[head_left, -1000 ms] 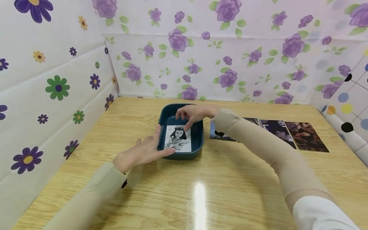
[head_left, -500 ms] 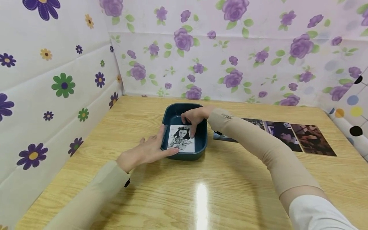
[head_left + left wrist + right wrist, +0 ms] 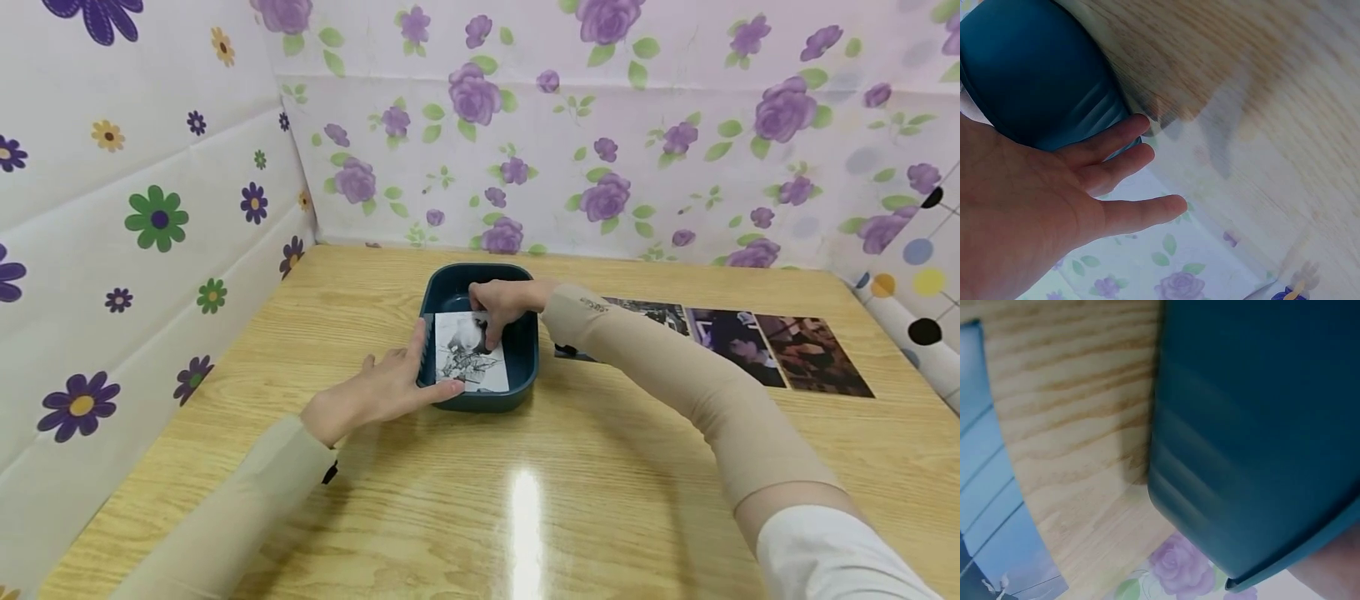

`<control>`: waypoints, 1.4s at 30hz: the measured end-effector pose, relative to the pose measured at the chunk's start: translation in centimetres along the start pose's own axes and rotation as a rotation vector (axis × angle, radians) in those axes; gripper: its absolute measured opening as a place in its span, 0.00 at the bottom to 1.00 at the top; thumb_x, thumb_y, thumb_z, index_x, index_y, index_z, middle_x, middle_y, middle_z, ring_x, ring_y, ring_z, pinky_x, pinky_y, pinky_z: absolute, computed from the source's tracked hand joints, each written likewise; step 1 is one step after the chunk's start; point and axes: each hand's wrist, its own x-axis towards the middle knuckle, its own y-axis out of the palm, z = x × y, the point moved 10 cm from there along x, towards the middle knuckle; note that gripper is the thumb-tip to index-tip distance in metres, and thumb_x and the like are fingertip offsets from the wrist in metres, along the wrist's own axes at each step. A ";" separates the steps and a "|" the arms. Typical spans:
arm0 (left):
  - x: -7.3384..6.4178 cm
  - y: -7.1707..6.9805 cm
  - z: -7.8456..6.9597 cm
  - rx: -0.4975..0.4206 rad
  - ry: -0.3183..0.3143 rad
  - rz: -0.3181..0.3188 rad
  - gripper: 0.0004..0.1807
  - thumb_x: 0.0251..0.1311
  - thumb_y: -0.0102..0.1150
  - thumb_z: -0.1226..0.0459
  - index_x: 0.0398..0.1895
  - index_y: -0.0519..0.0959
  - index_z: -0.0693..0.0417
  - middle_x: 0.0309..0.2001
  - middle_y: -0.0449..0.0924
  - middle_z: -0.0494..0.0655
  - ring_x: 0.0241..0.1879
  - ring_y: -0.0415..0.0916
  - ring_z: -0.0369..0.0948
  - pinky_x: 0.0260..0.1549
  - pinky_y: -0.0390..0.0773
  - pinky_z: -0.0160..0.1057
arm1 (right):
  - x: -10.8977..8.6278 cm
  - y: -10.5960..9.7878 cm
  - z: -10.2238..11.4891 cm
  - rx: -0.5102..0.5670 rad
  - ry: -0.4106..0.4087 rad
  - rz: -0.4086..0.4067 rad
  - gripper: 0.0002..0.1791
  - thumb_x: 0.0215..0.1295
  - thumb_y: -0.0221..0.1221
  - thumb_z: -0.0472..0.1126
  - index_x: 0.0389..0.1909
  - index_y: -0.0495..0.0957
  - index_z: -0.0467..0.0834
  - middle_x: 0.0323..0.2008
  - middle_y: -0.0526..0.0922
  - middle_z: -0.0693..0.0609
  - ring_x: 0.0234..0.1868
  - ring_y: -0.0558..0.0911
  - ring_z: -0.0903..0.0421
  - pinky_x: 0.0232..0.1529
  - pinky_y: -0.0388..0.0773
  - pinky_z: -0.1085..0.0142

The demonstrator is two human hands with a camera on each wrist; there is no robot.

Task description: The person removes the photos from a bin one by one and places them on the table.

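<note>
A dark teal plastic bin (image 3: 487, 403) stands on the table, with a black-and-white portrait photo (image 3: 457, 362) inside it. My right hand (image 3: 504, 302) reaches into the bin and pinches the photo near its upper right edge, thumb on the printed face; the other fingertips are partly hidden. Glare lies across the picture's upper part. Against the bin's left side and front rim rests my left hand (image 3: 382, 387), its fingers spread. In the left wrist view that left hand (image 3: 1054, 194) lies along the bin's outer wall (image 3: 1041, 69). Only a blurred bit of the right hand (image 3: 1329, 569) shows in the right wrist view.
Several colour photos lie in a row right of the bin, among them a purplish one (image 3: 735, 346) and a dark brown one (image 3: 813, 354). The right forearm covers part of that row. Flowered sheets (image 3: 555, 167) hang behind and left of the wooden table (image 3: 420, 500).
My right hand has moved down onto the photo and its fingers have closed together there. The portrait has tilted, so glare now covers it. The left hand keeps its place on the bin.
</note>
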 end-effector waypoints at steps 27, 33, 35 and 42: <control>0.1 0.7 0.0 -0.002 -0.010 0.021 0.67 0.49 0.39 0.21 0.74 0.18 0.47 0.75 0.49 0.61 0.75 0.49 0.58 0.66 0.38 0.72 | -16.4 -3.3 -6.5 0.937 0.020 -0.299 0.30 0.65 0.52 0.27 0.64 0.53 0.42 0.54 0.72 0.37 0.48 0.80 0.46 0.52 0.80 0.55; 0.0 0.6 0.1 0.011 -0.007 0.015 0.67 0.49 0.39 0.21 0.74 0.18 0.48 0.75 0.50 0.62 0.74 0.49 0.59 0.65 0.38 0.73 | -21.2 2.0 -8.9 0.856 0.055 -0.250 0.31 0.63 0.59 0.33 0.63 0.54 0.41 0.49 0.68 0.39 0.38 0.75 0.52 0.43 0.79 0.58; 0.0 0.6 0.2 0.015 -0.008 0.016 0.67 0.49 0.39 0.21 0.74 0.18 0.49 0.75 0.50 0.62 0.74 0.48 0.60 0.65 0.38 0.73 | -21.7 3.6 -9.2 0.817 0.044 -0.263 0.31 0.60 0.62 0.33 0.60 0.56 0.40 0.50 0.66 0.41 0.37 0.72 0.52 0.42 0.77 0.58; 0.1 0.3 0.1 0.014 -0.013 0.017 0.67 0.48 0.39 0.21 0.74 0.18 0.49 0.75 0.49 0.62 0.75 0.47 0.60 0.65 0.37 0.73 | -21.6 5.6 -8.2 0.480 -0.012 -0.448 0.28 0.49 0.69 0.31 0.50 0.66 0.38 0.49 0.75 0.41 0.43 0.73 0.52 0.42 0.72 0.65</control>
